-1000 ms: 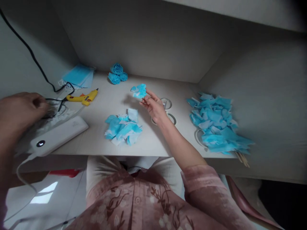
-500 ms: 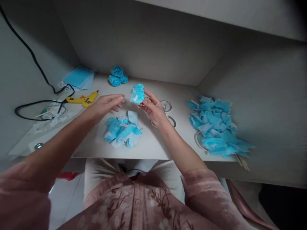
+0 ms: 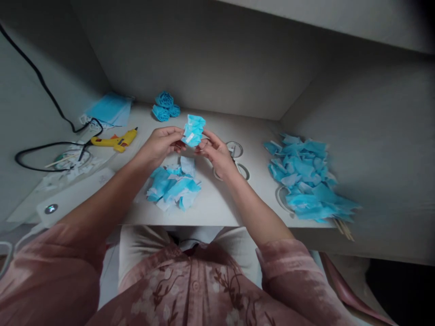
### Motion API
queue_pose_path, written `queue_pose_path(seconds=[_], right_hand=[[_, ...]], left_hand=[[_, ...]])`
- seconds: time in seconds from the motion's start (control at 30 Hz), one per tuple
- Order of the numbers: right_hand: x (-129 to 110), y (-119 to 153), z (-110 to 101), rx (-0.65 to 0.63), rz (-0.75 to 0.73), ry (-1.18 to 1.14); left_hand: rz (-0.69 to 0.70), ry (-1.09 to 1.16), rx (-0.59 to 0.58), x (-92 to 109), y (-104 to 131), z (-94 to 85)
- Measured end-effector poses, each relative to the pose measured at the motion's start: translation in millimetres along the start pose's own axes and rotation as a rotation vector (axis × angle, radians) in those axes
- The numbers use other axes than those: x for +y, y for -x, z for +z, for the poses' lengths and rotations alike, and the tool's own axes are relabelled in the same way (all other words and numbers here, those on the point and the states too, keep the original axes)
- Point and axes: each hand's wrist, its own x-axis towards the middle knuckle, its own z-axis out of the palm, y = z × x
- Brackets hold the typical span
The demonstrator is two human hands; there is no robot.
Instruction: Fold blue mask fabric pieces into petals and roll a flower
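A crumpled light-blue fabric flower (image 3: pixel 193 129) with a small white patch is held up above the middle of the table. My right hand (image 3: pixel 217 154) grips its lower right side, fingers and thumb closed on it. At its left edge, my left hand (image 3: pixel 166 142) has its thumb and fingers pinched against the same flower. Below the hands lies a loose heap of blue and white fabric scraps (image 3: pixel 175 185). Next to my right wrist are scissors (image 3: pixel 234 151) and pale rings of tape (image 3: pixel 244 171), partly covered by the hand.
Rolled blue roses (image 3: pixel 163 106) stand at the back. Left are a stack of blue face masks (image 3: pixel 109 109), a yellow glue gun (image 3: pixel 117 139) with its black cord (image 3: pixel 41 81), and a white power bank (image 3: pixel 73 194). A pile of blue fabric flowers on sticks (image 3: pixel 302 176) lies right.
My left hand has moved right and now touches the flower's left side. The flower has shifted slightly up and left in my right hand.
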Motion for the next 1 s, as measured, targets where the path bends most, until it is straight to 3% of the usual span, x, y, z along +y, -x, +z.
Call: queue_pose_path(seconds=[0.17,0.33,0.57,0.9,1.0], right_hand=[[-10.9,4.1,4.4,-0.052,0.030,-0.024],[-7.8,2.1,4.8,0.019,-0.025,0.093],[-1.9,2.5,5.3,0.024,-0.057,0.130],[2.6,3.6,6.9,0.013,-0.043,0.166],[5.4,2.5,6.2,0.061,-0.078,0.185]], left_hand=[[-0.012,0.037,-0.059,-5.1,-3.1,1.3],[0.019,0.023,-0.068,-15.0,0.6,6.7],[0.060,-0.077,-0.094,-17.6,8.1,2.0],[0.099,-0.134,-0.005,-23.6,5.2,0.6],[0.116,-0.141,0.026,-22.5,5.1,0.5]])
